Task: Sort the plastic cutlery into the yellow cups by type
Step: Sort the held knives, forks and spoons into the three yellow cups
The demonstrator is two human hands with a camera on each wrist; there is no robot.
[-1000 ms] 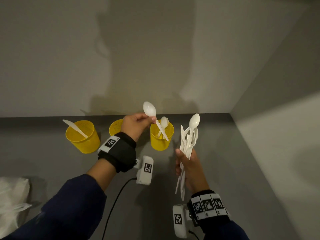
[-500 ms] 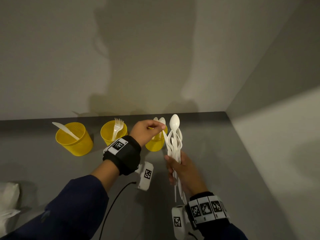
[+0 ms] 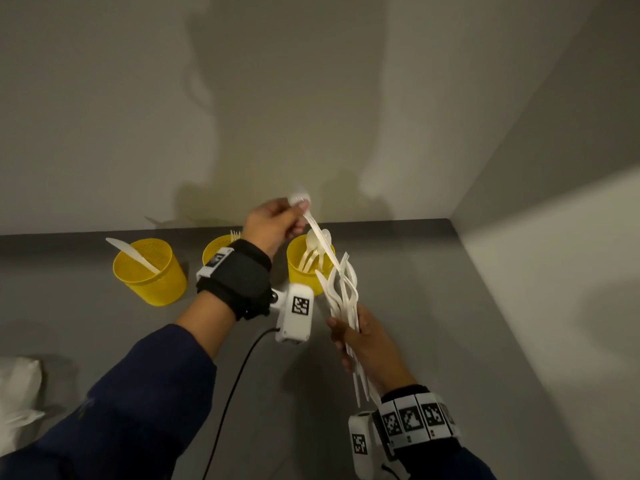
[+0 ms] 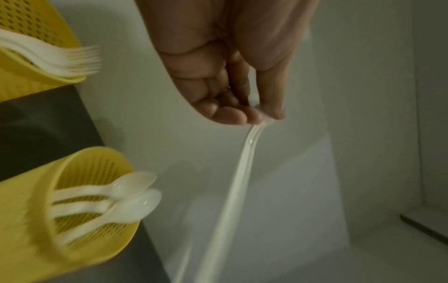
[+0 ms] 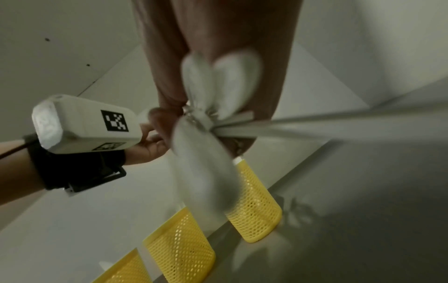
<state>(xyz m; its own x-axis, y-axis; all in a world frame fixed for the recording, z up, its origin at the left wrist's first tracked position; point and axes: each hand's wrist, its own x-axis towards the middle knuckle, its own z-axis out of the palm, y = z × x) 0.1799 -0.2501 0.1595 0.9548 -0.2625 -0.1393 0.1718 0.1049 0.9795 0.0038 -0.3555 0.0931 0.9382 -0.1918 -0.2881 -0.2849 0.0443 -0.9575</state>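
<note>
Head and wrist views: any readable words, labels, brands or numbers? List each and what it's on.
No readable words, brands or numbers in any view.
Black-and-white square fiducial markers, patterns only, no text: on the right wrist band.
Same kind of marker on the white left wrist camera housing and on the black left wrist band.
Perforated yellow plastic cups: no print visible.

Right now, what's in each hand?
Left hand: pinches a single white utensil by its top end, above the spoon cup; type unclear.
Right hand: grips a bundle of white cutlery.
</note>
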